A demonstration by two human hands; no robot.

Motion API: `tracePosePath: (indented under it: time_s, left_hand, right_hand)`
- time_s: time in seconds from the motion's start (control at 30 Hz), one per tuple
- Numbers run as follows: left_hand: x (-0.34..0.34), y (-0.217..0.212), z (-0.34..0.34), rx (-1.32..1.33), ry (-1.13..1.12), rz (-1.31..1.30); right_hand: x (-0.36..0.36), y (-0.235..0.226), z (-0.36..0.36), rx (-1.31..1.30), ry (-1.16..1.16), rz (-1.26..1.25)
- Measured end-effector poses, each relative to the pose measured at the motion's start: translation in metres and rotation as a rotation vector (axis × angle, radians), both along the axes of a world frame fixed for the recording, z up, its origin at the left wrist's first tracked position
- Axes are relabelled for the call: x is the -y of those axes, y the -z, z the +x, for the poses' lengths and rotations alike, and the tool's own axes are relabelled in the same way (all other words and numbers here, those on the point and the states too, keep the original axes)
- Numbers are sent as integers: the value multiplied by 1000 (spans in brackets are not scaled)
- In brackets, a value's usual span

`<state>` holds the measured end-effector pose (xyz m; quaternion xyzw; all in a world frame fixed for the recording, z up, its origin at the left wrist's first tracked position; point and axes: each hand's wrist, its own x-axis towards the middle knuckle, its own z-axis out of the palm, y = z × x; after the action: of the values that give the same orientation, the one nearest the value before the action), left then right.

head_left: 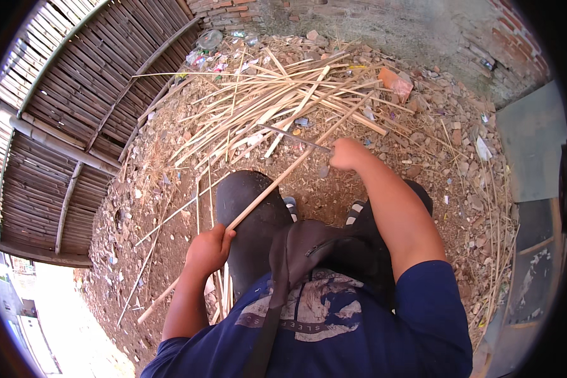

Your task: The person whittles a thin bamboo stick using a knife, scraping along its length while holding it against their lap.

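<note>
A long bamboo strip (268, 192) slants from the lower left, over my left knee, toward the pile of split bamboo ahead. My left hand (208, 251) is closed around it beside that knee, the thumb lying along the strip. In my right hand (349, 155), fingers wrapped into a fist, is a knife with a long, narrow dark blade (294, 137). The blade points left and crosses the strip near its far half; whether it touches the strip I cannot tell. The knife's handle is hidden in the fist.
Loose bamboo strips (258, 104) lie heaped on the stony ground ahead. An orange plastic piece (395, 83) sits at the heap's right. A bamboo slat wall (101, 69) rises at left, a brick and plaster wall (384, 28) behind, and grey panels (530, 148) at right.
</note>
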<state>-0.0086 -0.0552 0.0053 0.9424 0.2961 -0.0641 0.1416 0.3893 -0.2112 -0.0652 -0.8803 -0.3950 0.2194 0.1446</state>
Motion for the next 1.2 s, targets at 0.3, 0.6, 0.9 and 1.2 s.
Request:
tracePosePath:
  time_s: [0.3,0.6,0.9,1.2]
  left_hand:
    - [8,13,-6,96,-62,-101]
    - [-3,25,-17,148,-85,-216]
    - [-3,29,-25,219,-86,-203]
    - [14,14,-28,238,-89,-126]
  right_hand:
    - [-3,7,-17,-114,-30,60]
    - [-12,-33,-62,24,-112,51]
    - [-10,-43,-79,26,-183,146]
    - [-7,-32,-71,40,-161,222]
